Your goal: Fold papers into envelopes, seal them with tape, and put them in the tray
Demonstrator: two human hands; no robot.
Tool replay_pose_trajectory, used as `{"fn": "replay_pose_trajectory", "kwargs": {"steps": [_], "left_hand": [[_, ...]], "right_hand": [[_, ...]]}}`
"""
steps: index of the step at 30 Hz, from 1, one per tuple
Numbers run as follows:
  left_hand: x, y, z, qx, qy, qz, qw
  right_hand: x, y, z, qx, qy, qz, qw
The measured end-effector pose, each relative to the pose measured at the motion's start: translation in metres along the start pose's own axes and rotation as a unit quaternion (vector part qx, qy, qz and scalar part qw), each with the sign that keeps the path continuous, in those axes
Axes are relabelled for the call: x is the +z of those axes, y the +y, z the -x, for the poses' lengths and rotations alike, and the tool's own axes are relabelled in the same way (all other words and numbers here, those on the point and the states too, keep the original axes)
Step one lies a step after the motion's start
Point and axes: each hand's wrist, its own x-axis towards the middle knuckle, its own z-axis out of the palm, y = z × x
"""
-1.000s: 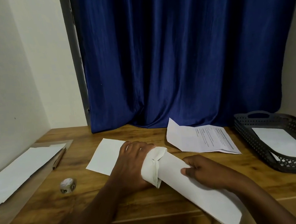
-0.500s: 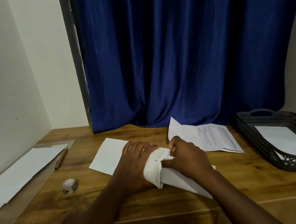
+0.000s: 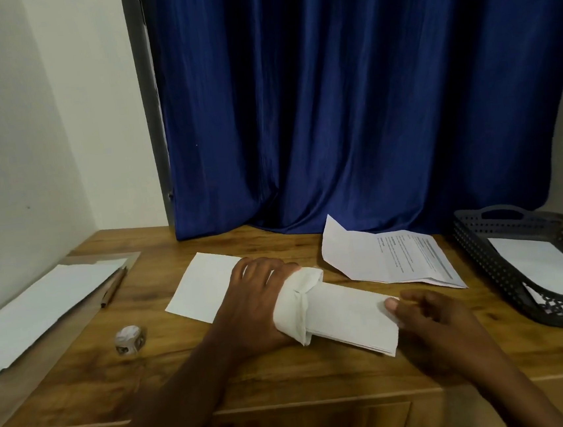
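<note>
A white folded paper (image 3: 344, 314) lies across the middle of the wooden table (image 3: 289, 381). Its crumpled left end curls up over the thumb side of my left hand (image 3: 254, 302). That hand lies flat with spread fingers on a blank white sheet (image 3: 201, 283); its thumb is hidden under the curl. My right hand (image 3: 435, 322) is at the paper's right end, the thumb tip pressing on it and the fingers loosely curled beside it. A small tape roll (image 3: 129, 340) sits to the left. The dark perforated tray (image 3: 476, 249) at the right holds white paper.
A creased printed sheet (image 3: 394, 257) lies behind the folded paper. On the far left, a long white paper (image 3: 38, 309) rests on a board, with a pencil (image 3: 113, 286) beside it. A blue curtain (image 3: 348, 103) hangs behind the table and a wall stands on the left.
My right hand slid from the crumpled left end along the folded paper to its right end. The paper now lies flatter on the table. My left hand stayed in place.
</note>
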Motion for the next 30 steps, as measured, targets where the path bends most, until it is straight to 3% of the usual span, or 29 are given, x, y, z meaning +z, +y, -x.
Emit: {"fn": "replay_pose_trajectory", "kwargs": {"steps": [3, 7, 12, 17, 23, 30], "left_hand": [[-0.002, 0.002, -0.002, 0.0, 0.025, 0.014, 1.0], [-0.005, 0.004, 0.0, -0.001, 0.02, 0.016, 1.0], [-0.008, 0.01, 0.002, -0.019, -0.001, 0.024, 1.0], [-0.009, 0.013, -0.001, 0.013, 0.043, -0.105, 0.994], [-0.007, 0.003, 0.0, 0.047, 0.005, -0.104, 0.993], [-0.003, 0.001, -0.001, 0.03, 0.021, -0.096, 0.995]], "right_hand": [[-0.005, 0.013, 0.009, 0.019, -0.07, -0.116, 0.991], [0.01, 0.01, 0.009, -0.016, -0.066, -0.148, 0.987], [0.054, -0.013, -0.001, -0.074, -0.074, -0.123, 0.987], [0.1, -0.038, -0.017, -0.127, -0.039, -0.054, 0.99], [0.118, -0.05, -0.032, -0.116, -0.051, 0.02, 0.992], [0.122, -0.045, -0.039, -0.137, -0.05, 0.011, 0.989]]}}
